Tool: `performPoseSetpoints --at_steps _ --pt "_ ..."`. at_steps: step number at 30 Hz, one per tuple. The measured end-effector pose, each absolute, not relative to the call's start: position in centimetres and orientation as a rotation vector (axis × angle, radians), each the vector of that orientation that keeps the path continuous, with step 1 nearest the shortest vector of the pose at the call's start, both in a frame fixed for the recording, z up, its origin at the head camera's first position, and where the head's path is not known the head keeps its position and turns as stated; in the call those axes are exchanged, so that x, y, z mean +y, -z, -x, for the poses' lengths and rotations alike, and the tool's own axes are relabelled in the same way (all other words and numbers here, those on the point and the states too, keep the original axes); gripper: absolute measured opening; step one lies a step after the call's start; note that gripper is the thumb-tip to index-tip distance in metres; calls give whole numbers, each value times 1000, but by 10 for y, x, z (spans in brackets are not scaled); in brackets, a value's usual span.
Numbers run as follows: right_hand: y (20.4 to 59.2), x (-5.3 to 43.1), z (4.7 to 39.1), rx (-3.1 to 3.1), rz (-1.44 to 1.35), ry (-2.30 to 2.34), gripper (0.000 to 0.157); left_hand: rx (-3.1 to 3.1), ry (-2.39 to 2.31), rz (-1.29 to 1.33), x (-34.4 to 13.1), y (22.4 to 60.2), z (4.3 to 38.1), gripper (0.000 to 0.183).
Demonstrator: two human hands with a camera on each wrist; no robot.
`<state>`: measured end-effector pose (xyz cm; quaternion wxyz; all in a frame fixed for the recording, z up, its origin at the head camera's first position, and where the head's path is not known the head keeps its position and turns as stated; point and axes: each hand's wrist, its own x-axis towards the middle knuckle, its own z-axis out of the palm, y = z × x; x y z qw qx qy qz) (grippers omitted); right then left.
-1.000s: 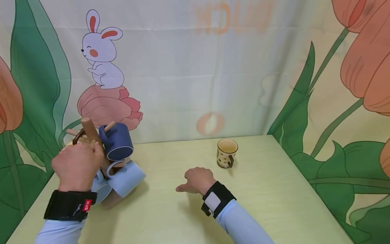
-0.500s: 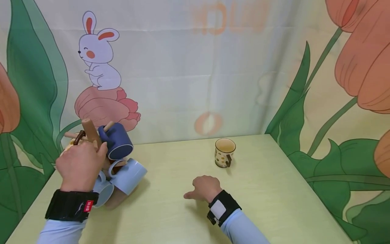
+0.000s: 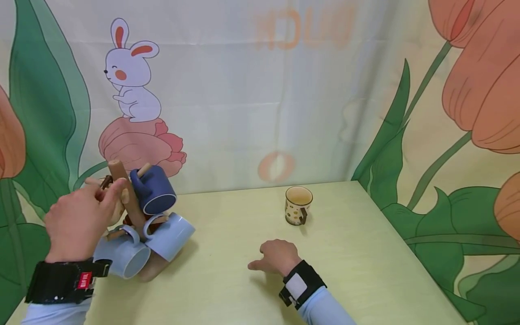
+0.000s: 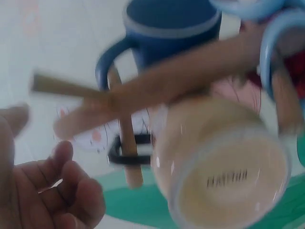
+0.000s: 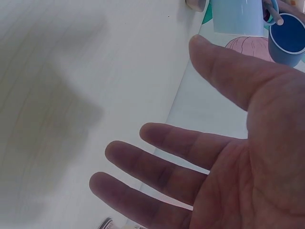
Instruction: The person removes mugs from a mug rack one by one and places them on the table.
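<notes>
On the left of the table leans a wooden mug tree [image 3: 118,175] with several mugs on its pegs. A dark blue mug [image 3: 157,194] hangs high, and two light blue mugs, one to the right [image 3: 172,237] and one in front [image 3: 130,261], hang lower. The left wrist view shows a cream mug [image 4: 224,167], its dark handle looped over a peg. My left hand [image 3: 77,221] is beside the tree; its loosely bent fingers hold nothing. My right hand [image 3: 280,257] hovers over mid-table, fingers spread and relaxed, nothing in it. A cream spotted mug [image 3: 299,206] stands upright beyond it.
The pale table [image 3: 227,289] meets a printed fabric backdrop [image 3: 227,113] at the back. More printed fabric [image 3: 438,216] runs along the right side.
My left hand first gripped around the cream mug and peg; it has now let go and drawn back left and down, uncovering the front light blue mug. My right hand drifted slightly right and nearer.
</notes>
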<state>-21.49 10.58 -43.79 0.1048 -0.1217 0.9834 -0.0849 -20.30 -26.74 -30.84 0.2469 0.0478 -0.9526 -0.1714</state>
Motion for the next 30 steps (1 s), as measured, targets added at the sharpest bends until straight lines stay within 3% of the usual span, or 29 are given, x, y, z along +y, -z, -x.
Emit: performPoseSetpoints --at_steps 8,16,30 --pt "444 109 214 2895 341 261 58 -2579 473 -190 -303 300 214 55" --pt "449 113 210 2906 347 278 57 -2792 476 -56 -324 300 227 64" --pt "449 120 202 2886 305 329 57 -2942 523 168 -338 300 248 60"
